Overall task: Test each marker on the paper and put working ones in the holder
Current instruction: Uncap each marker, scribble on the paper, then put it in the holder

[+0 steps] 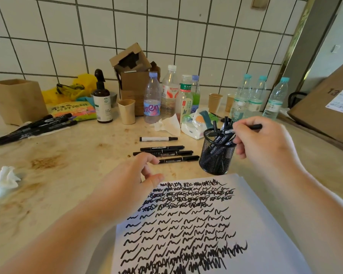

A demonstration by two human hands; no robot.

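There is one view only, from the camera on my head, looking forward and down across the desk (71, 155) toward the tiled wall (166, 36) at its far edge. It sits close: my forearms come in from the bottom corners, and the paper (265, 224) at the near edge fills the lower right and is cut off by the frame. The wide lens bends the wall's grid lines and the desk's right edge. My left hand (127, 184) lies near the middle of the view, my right hand (265, 143) right of centre, and the far edge's clutter sits small, above the middle.
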